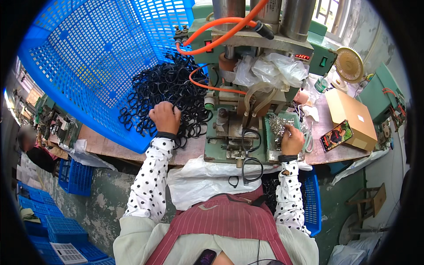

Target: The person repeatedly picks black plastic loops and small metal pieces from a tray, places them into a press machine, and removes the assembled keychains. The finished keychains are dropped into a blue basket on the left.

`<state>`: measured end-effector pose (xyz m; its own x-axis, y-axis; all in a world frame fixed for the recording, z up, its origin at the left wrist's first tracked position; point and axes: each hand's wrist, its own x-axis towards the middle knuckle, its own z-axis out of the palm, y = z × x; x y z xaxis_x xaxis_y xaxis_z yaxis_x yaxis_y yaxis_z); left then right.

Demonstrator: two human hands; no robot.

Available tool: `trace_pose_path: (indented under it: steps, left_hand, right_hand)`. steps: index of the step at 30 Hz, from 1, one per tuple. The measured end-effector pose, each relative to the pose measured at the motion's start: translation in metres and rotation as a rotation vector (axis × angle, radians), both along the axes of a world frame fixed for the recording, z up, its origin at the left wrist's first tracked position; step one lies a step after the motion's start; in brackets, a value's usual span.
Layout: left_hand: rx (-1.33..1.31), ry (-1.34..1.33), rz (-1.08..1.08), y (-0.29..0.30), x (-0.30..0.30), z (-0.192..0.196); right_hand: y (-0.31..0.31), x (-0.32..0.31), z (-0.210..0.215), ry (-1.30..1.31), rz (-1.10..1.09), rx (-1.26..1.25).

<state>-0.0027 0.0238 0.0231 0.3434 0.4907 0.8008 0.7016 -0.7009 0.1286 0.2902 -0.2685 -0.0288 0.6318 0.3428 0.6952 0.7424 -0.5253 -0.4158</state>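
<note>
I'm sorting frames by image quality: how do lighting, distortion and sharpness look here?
Head view: even daylight, with a blown-out window top right; strong fisheye bending of the blue basket and table edge, with a black rim round the picture; left hand on the black rings and right hand are sharp; the far left edge is soft.

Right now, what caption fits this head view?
Left hand on black scissor handles; right hand at small metal parts.

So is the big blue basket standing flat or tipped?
Tipped. The blue basket leans with its open side toward the person, and black rings spill from it onto the bench, under the left hand.
</note>
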Motion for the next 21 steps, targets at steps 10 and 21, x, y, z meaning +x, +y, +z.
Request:
trace_pose_path:
  steps: [10, 21]
  left_hand:
    - [0.225, -0.048, -0.847, -0.132, 0.033, 0.046]
    - [0.004, -0.101, -1.209, -0.166, 0.057, 0.049]
  right_hand:
    - [0.029, -0.062, 0.076, 0.527, 0.397, 0.356]
    - [0.031, -0.105, 0.104, 0.645, 0.586, 0.369]
